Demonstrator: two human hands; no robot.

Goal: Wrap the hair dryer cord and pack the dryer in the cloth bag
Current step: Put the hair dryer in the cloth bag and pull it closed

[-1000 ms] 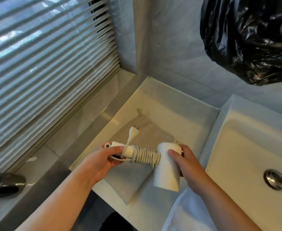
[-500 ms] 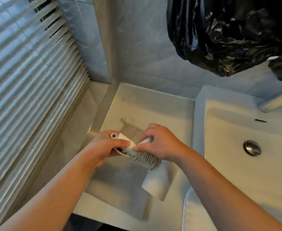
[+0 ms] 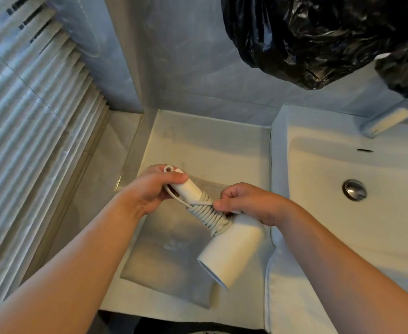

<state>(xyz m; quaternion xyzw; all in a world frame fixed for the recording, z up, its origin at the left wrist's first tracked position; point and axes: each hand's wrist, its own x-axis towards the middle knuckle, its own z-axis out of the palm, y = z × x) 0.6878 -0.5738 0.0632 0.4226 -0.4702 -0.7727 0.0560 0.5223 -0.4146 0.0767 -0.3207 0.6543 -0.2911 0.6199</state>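
A white hair dryer hangs over the counter, its barrel pointing down toward me. Its white cord is coiled many times around the handle. My left hand grips the end of the handle, thumb on top near the hanging loop. My right hand pinches the cord at the coils next to the barrel; the plug is hidden under its fingers. The grey cloth bag lies flat on the counter beneath the dryer.
A white sink basin with a metal drain is on the right, a chrome faucet above it. A black plastic bag hangs at the top. Window blinds fill the left. A white towel lies by my right forearm.
One second ago the plug stuck out loose and my right hand held the barrel. That hand then moved onto the coils, and the plug is now under its fingers. The camera turned right.
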